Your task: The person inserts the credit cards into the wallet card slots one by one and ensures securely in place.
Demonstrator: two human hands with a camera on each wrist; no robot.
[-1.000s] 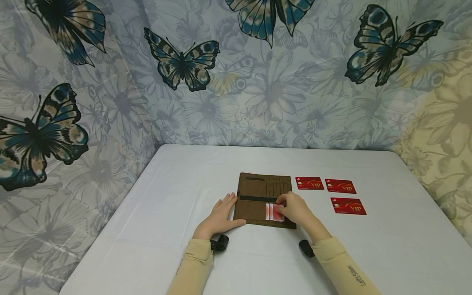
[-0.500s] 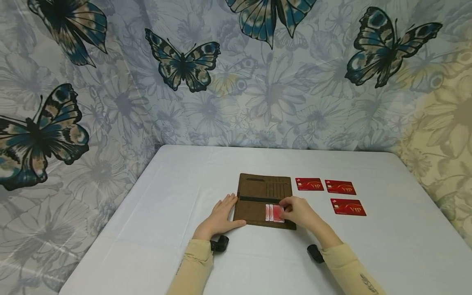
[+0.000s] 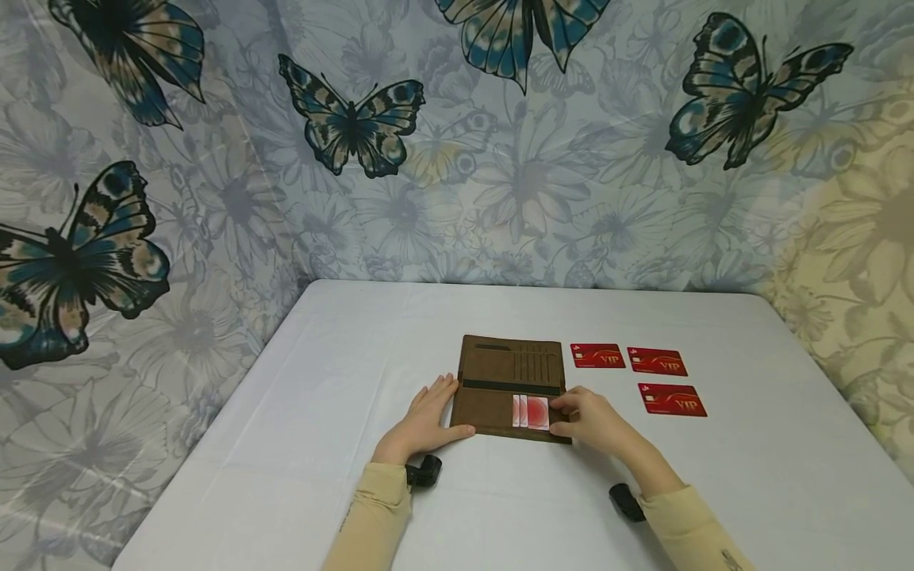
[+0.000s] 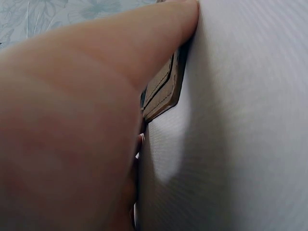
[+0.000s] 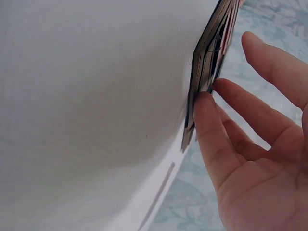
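Note:
An open brown wallet (image 3: 496, 361) lies flat in the head view, with several pale pink and red cards (image 3: 531, 412) overlapping in the slots of its lower half. My left hand (image 3: 420, 420) rests at its left edge, fingers extended and thumb along the lower corner. At the right edge is my right hand (image 3: 596, 420), its thumb and fingers parted beside the cards, nothing held between them. In the right wrist view, some of its fingertips (image 5: 204, 98) are right at the edge of the wallet. The left wrist view shows mostly thumb and palm (image 4: 72, 130), hiding much of the wallet.
To the right of the wallet lie three red VIP cards: one at the back (image 3: 598, 356), one beside it (image 3: 657, 362) and one nearer (image 3: 673, 400). A white cloth covers the table (image 3: 286, 444). Behind hangs a butterfly-patterned backdrop (image 3: 428, 222).
My right hand has let go of the cards in the lower slots and drawn back to the right, uncovering the rightmost one. The left hand has stayed in place.

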